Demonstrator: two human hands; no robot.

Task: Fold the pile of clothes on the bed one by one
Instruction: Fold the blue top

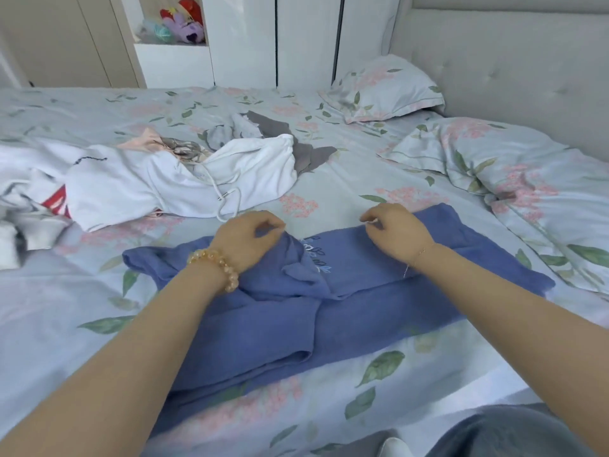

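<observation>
Both hands, left hand (pixel 250 239) and right hand (pixel 395 232), pinch blue garment (pixel 263 328) on bed (pixel 329 192); clothes pile (pixel 148 179) beside left hand

shirt (pixel 346 311) on bed (pixel 82 301) — near | clothes pile (pixel 148 179) behind-left | pillows (pixel 382 89) far right

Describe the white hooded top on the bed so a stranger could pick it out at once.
Start at the bed with its floral sheet and look to the heap of unfolded clothes on its left half. The white hooded top lies at the front of that heap, beyond the blue garment under the hands. Alone among its neighbours, it has a white drawstring with a metal tip trailing onto the sheet.
</observation>
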